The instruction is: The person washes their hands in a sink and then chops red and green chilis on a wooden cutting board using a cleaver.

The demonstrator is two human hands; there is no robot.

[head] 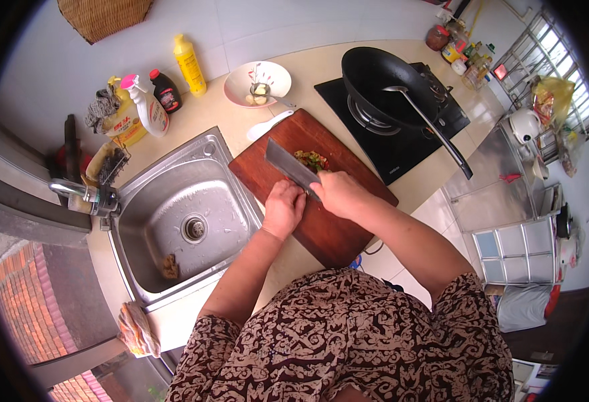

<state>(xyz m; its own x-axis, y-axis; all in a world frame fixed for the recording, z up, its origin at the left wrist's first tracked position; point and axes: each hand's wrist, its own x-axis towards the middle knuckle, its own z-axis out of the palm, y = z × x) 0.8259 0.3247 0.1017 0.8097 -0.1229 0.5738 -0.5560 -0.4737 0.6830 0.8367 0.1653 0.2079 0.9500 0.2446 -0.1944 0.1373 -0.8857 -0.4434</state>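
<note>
My right hand (338, 192) is closed around the handle of a cleaver (293, 163), its blade low over a reddish wooden cutting board (339, 236). Just left of the blade, my left hand (283, 202) rests on the board with curled fingers; a bit of red food shows at the fingertips, mostly hidden by them. A small heap of chopped red and green peppers (312, 160) lies on the board beyond the blade. Near the board's far corner are a white spoon (269, 125) and a bowl (233, 83) holding garlic cloves (258, 99) and a metal utensil.
A steel sink (158, 201) lies left of the board, with a brown scrubber (170, 266) inside. On the right, a black wok (374, 85) with a long ladle (432, 128) sits on a gas stove (392, 163). Several bottles, including a yellow one (190, 65), stand behind the sink.
</note>
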